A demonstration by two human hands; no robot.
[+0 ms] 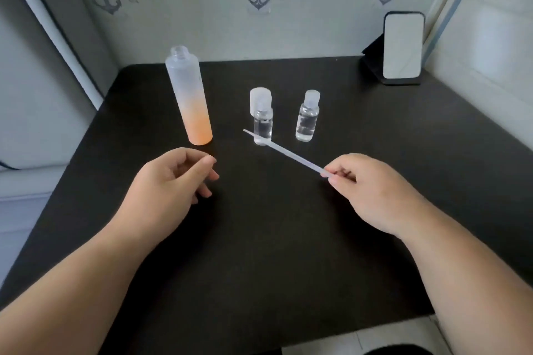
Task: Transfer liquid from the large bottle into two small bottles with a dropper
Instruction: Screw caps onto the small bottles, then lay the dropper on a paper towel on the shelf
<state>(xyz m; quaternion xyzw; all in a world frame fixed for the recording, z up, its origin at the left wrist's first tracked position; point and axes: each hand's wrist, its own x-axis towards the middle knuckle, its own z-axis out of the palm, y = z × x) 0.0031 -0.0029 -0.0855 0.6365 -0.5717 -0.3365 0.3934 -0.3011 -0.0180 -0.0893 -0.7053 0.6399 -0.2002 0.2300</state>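
Dropper (288, 152) in my right hand (372, 196), pinched at its near end between thumb and forefinger, the thin frosted tube slanting up and to the left across a black table (375, 130). Its far end hangs in front of the nearer of two small bottles; I cannot tell whether it touches that bottle. My left hand (170, 190) hovers over the table, holding nothing, fingers loosely curled with the thumb near the fingertips.

Large bottle (189, 98) stands upright at the left, beyond my left hand. It is tall, frosted, clear at the top and shading to orange at the base, and its neck is open with no cap. I cannot judge its liquid level through the frosting.

Left small bottle (263, 124) stands in the middle, uncapped, with a frosted cap (260, 98) just behind it. Right small bottle (307, 121) stands near it, apart, with its cap on. Both are clear and look largely filled with clear liquid.

My judgement: the transfer is near its end. Next, capping the left small bottle calls for laying the dropper down or freeing my left hand to reach the cap.

Phone (402, 46) leans on a stand at the far right corner.
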